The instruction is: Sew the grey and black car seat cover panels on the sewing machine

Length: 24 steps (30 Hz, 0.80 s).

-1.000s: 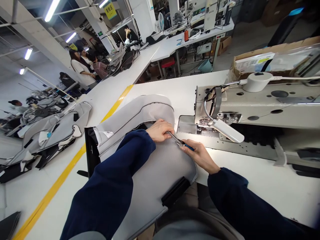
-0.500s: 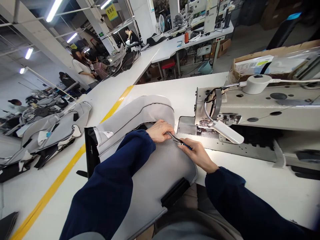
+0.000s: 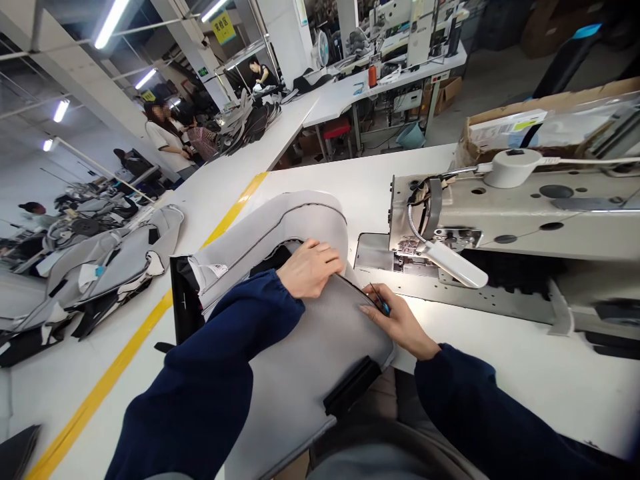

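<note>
A grey sewn fabric cover [image 3: 325,340] with dark seams and black strips lies over the table edge toward my lap. My left hand [image 3: 311,268] is closed on its raised seam edge, near the middle of the piece. To the right, my right hand [image 3: 397,320] keeps a small pair of thread snips [image 3: 385,308] with a blue handle tucked in its fingers. The thumb and fingertips of that hand are at the same seam edge; whether they pinch the fabric is hard to see. A white label [image 3: 218,270] shows on the cover's left part.
Right of the cover stands a sewing machine [image 3: 440,227] with a white lamp [image 3: 457,265]. Behind it is an open cardboard box [image 3: 550,110]. More grey covers [image 3: 125,257] lie at left beyond yellow tape [image 3: 123,353]. Other people work in the background.
My left hand has shifted slightly left along the seam. The snips' blades have come away from the seam and turned back into my right hand, whose fingers are now at the edge.
</note>
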Each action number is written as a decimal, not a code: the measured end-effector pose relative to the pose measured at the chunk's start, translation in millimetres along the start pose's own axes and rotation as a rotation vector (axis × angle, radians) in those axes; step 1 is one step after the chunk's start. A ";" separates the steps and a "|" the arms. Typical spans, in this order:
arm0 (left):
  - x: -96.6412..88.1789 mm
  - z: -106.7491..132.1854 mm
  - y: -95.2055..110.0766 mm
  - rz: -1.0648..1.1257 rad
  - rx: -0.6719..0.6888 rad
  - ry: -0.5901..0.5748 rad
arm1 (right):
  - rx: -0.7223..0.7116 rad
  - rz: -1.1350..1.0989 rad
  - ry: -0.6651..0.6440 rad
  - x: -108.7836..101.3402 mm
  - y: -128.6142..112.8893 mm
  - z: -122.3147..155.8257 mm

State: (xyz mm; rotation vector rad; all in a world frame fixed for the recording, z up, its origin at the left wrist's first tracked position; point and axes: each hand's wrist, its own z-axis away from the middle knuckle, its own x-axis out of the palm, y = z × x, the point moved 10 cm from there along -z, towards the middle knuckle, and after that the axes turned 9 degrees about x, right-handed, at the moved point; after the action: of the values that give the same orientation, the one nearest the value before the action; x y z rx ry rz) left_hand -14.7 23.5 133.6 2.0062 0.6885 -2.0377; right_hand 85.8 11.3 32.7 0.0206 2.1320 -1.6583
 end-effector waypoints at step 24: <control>-2.9 72.4 -31.3 -0.177 -0.332 0.513 | 0.026 0.084 -0.037 20.3 13.9 12.8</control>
State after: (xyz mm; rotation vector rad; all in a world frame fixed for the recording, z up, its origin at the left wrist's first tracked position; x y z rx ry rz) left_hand -93.0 17.2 140.1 2.3288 1.2450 -1.3523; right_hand 75.5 -1.7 10.5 0.0854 2.0534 -1.6258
